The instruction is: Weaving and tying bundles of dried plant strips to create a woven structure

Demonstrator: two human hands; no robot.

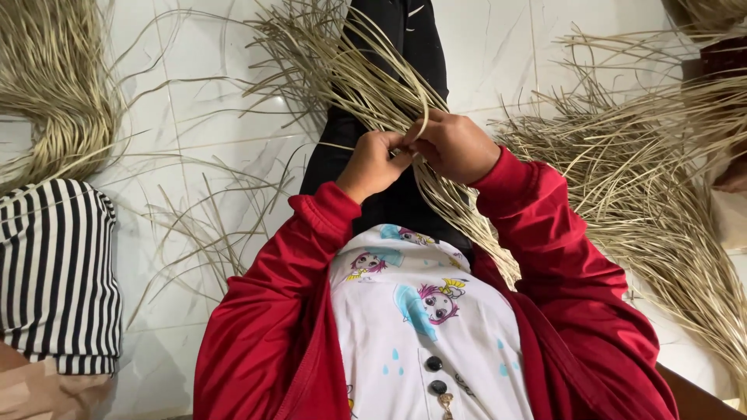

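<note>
Both hands meet at the middle of the view, just above the person's chest, knuckles toward the camera. The left hand (373,163) is curled into a fist around a bundle of dry straw (366,85), and the right hand (455,144) sits just beside it, touching it, fingers folded over the same strands. One strand arches up from between the hands and bends back down into them. So the hands are together, both clamped on the straw.

The straw fans out up and to the left from the hands, its loose ends spreading over the white tiled floor (498,47). Below the right hand, a tail of the same bundle runs down and right, along the inner edge of the right sleeve (568,264). Both sleeves are red; the left sleeve (264,311) comes up from the lower left to the left wrist. Between the sleeves lies a white shirt (420,327) with cartoon prints and dark buttons. Beyond the hands, dark trousers (412,39) stretch away along the floor, under the straw.

To the right of the right hand, well apart, a large heap of straw (646,194) covers the floor. Far to the left of the left hand another heap (54,85) lies, and below it a black-and-white striped cloth (54,272). A few stray strands (202,225) lie between that cloth and the left sleeve.
</note>
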